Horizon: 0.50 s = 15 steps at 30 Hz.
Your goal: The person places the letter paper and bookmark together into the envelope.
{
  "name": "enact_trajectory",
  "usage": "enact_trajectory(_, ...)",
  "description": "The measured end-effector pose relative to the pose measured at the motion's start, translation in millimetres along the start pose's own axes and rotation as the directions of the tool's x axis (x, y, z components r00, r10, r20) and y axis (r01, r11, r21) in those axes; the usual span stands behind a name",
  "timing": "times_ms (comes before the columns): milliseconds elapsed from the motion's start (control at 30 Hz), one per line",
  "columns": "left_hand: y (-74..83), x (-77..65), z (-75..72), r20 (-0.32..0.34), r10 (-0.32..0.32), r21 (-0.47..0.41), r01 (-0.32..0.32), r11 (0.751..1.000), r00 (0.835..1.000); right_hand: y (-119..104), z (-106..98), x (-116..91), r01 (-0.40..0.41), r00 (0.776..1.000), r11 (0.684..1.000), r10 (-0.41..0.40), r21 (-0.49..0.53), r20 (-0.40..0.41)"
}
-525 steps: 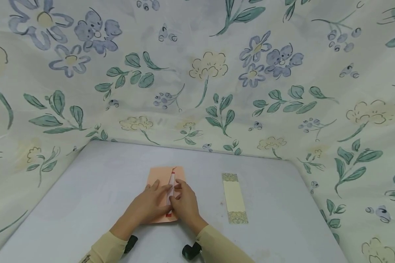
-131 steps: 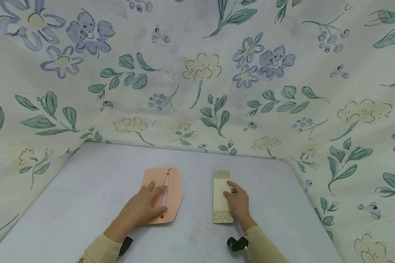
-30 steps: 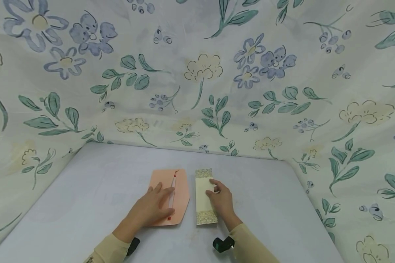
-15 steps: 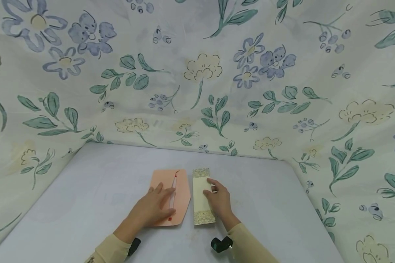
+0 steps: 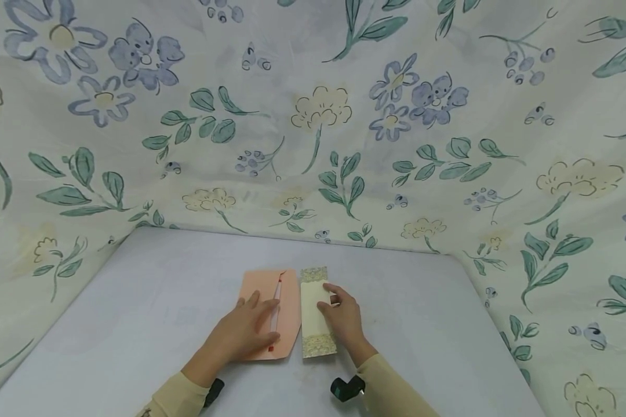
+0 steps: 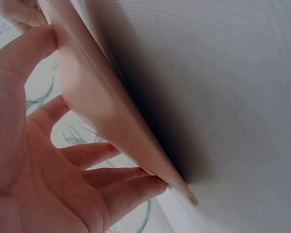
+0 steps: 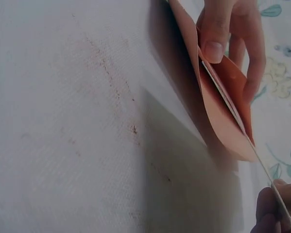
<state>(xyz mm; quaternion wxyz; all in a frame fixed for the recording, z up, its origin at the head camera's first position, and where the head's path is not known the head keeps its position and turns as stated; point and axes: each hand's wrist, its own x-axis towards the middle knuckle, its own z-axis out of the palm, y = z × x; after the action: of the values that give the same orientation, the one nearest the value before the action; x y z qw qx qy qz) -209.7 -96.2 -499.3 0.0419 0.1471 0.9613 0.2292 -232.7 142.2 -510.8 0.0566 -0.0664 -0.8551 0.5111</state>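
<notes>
A peach envelope (image 5: 289,307) lies on the white table, its slit-like mouth showing white with red at both ends. My left hand (image 5: 242,329) rests on it, thumb and fingers spread and fairly straight. Beside the envelope's right edge, my right hand (image 5: 344,315) pinches the right side of a cream card (image 5: 313,307) with patterned ends. In the right wrist view the envelope's mouth (image 7: 218,116) gapes, with thin pale and reddish edges between its layers. The card (image 7: 266,167) shows edge-on there, its far edge right at the mouth. The left wrist view shows fingertips touching the envelope (image 6: 101,102).
Black wrist-camera mounts (image 5: 346,389) stick out below both wrists, close over the table (image 5: 422,324). Reddish-brown smudges (image 7: 134,129) mark the tabletop. A floral cloth (image 5: 271,145) hangs behind the table and along its sides.
Earlier both hands were at the envelope's mouth and the card lay apart on the right. My right hand then took hold of the card and brought it left to the envelope; my left stayed.
</notes>
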Motion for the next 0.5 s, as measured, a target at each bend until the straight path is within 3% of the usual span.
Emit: enact_trajectory(500,2.9,-1.3,-1.7,0.000,0.026,-0.002,-0.026,1.000,1.000,-4.3,6.5,-1.6,0.017,1.000,1.000,-0.017,0.021,0.012)
